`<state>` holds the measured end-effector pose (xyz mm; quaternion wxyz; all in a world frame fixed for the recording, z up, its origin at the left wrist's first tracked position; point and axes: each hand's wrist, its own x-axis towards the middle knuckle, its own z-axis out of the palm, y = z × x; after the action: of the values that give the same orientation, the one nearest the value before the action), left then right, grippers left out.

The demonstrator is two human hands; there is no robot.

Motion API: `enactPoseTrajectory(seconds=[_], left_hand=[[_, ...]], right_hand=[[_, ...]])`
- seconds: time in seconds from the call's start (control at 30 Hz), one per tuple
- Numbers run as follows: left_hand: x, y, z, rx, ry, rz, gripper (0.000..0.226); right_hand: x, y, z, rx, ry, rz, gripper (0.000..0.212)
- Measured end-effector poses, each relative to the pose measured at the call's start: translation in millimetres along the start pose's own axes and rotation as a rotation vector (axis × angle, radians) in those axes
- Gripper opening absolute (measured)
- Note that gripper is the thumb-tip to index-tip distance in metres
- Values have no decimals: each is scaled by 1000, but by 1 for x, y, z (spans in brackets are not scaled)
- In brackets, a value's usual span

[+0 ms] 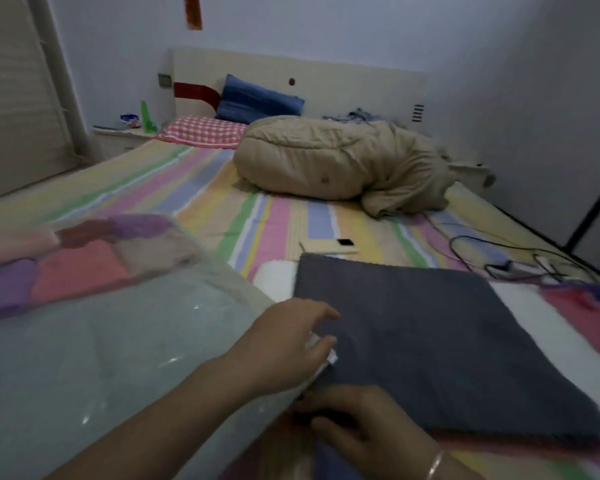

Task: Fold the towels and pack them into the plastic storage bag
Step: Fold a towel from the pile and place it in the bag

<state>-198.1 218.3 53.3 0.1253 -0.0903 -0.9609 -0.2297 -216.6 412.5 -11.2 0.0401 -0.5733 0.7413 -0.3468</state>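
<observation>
A dark grey towel (430, 334) lies spread flat on the striped bed, on top of a white towel (278, 278) and a pink one (582, 306). My left hand (288, 344) pinches the layers at the grey towel's left edge, thumb under and fingers on top. My right hand (364, 427) grips the grey towel's near left corner. To the left lies the clear plastic storage bag (101, 348), with folded pink, purple and beige towels (77, 258) inside its far end.
A rolled beige quilt (336, 161) and pillows (257, 102) lie at the head of the bed. A phone (329, 245) rests just beyond the grey towel. Cables (520, 261) trail at the right. A nightstand (125, 131) stands at the far left.
</observation>
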Motion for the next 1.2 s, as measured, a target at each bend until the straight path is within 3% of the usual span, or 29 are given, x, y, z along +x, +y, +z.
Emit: enactPoseTrajectory(seconds=[0.1,0.23,0.3,0.37,0.47,0.57,0.63,0.77,0.87,1.07,1.2], left_hand=[[15,5,35,229,-125,42,40],[17,-10,57,410,-260,8,54],[13,-12,59,432,-204,27,59],[4,-15,55,423,-172,4,49],[-13,-20,43,406,-248,-18,59],[-26,-13,34,410,-321,6,55],[-28,-1,35,409,-241,53,39],[-13,32,51,405,-16,137,46],[4,41,62,463,-12,160,32],[4,6,60,187,-94,0,10],[-5,-8,47,-62,-110,-108,15]], right_hand=[[-38,19,-34,-297,275,243,14],[-75,38,-52,-405,240,387,22],[-82,44,-52,-452,239,422,27],[-81,44,-50,-507,244,405,21],[-77,45,-50,-584,298,347,9],[-74,48,-53,-609,349,365,24],[-71,49,-54,-589,396,368,25],[-65,52,-52,-591,479,369,24],[-66,55,-51,-577,497,347,22],[-102,67,-74,-588,381,364,11],[-139,89,-106,-588,455,532,41]])
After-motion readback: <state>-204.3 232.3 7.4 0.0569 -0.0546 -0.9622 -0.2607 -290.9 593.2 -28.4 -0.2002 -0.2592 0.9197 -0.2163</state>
